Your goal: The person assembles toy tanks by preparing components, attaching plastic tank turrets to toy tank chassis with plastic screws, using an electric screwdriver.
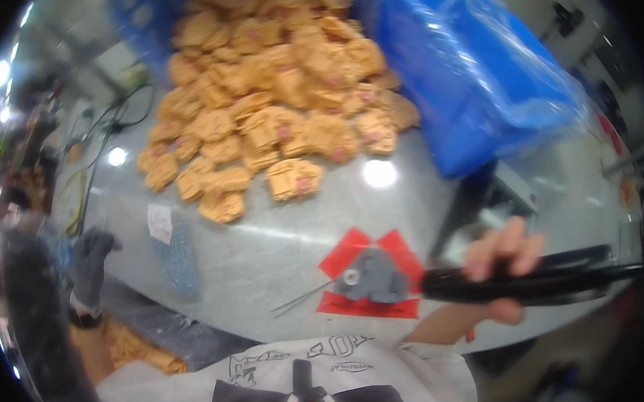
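Note:
My right hand [506,264] is closed around a long black object [553,278] with a smooth, shiny surface. Its exact kind does not show. Beside its left end sits a grey moulded block [378,276] with a small white round part, between strips of red tape [367,307] on the table. My left hand [91,264], in a grey glove with a dark band at the wrist, is at the table's left edge. Blur hides how its fingers are set. Near it lies a clear bag of small blue pieces [174,266] with a white label.
A large heap of folded tan pieces [269,102] spills from a blue crate [138,16] onto the grey metal table [259,256]. Another blue crate [444,127], lined with clear plastic, stands at the far right. Thin tweezers [297,300] lie left of the red tape.

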Action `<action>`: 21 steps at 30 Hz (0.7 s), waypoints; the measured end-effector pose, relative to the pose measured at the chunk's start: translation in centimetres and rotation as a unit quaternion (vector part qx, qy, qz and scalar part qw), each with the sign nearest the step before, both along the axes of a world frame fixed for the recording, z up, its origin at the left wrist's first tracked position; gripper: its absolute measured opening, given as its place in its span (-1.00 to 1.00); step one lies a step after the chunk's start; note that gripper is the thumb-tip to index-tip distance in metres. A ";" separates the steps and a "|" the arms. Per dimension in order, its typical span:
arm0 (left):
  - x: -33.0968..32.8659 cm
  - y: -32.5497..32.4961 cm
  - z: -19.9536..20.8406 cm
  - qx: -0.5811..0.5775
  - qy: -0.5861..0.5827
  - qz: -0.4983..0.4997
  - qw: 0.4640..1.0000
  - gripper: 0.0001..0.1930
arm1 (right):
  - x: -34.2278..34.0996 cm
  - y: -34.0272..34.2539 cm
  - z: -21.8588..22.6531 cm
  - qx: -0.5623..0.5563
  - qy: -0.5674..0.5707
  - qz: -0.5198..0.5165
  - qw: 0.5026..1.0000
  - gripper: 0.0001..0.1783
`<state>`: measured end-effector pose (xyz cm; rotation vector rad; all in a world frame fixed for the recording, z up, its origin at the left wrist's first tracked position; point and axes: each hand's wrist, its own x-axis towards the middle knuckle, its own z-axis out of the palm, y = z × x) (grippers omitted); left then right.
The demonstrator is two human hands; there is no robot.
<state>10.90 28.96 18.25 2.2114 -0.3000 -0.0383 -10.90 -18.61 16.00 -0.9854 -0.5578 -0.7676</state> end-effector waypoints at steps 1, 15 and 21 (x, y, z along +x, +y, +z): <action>-0.6 -3.3 0.7 0.059 0.033 -0.050 0.996 -0.90 | -0.2 0.5 -0.1 -0.018 -0.001 0.052 0.998 -0.71; -4.9 -18.5 7.8 0.357 0.066 -0.342 0.867 -0.72 | -7.6 4.8 7.4 0.333 -0.102 0.120 0.930 -0.65; -7.8 -27.6 11.4 0.049 -0.129 -0.310 0.941 -0.70 | -7.7 5.0 6.5 0.339 -0.041 0.166 0.925 -0.69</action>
